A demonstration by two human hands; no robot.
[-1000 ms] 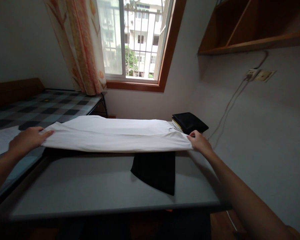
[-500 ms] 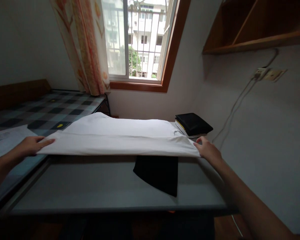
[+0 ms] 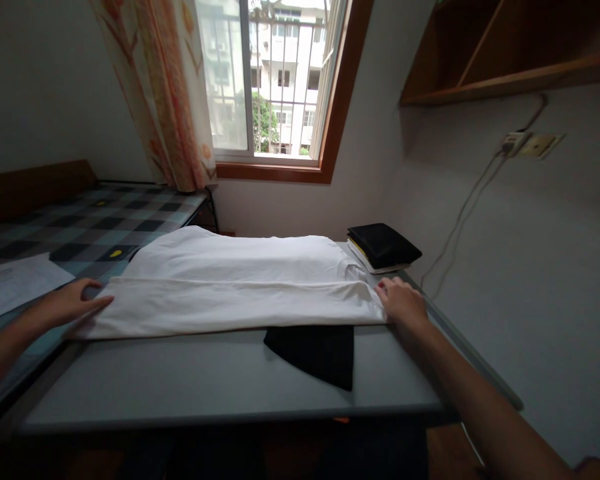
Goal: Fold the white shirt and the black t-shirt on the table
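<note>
A white shirt (image 3: 240,267) lies across the grey table (image 3: 180,393), its near part folded over in a long band. At the band's left end is my left hand (image 3: 73,303), with thumb and fingers apart and the thumb tip over the cloth. My right hand (image 3: 404,303) has its fingers curled together on the band's right end, where the cloth is creased. From under the folded edge a black piece of cloth (image 3: 317,353) sticks out towards me; whether it belongs to the shirt, I cannot tell.
A black folder (image 3: 384,245) lies on papers at the table's back right corner. To the left are a bed with a checked cover (image 3: 145,207) and a printed paper sheet (image 3: 20,283). A cable (image 3: 460,213) hangs down the right wall beside the table.
The folded band has come down flat onto the table and towards me. My left hand has loosened from its end of the cloth, while my right hand stays at the other end.
</note>
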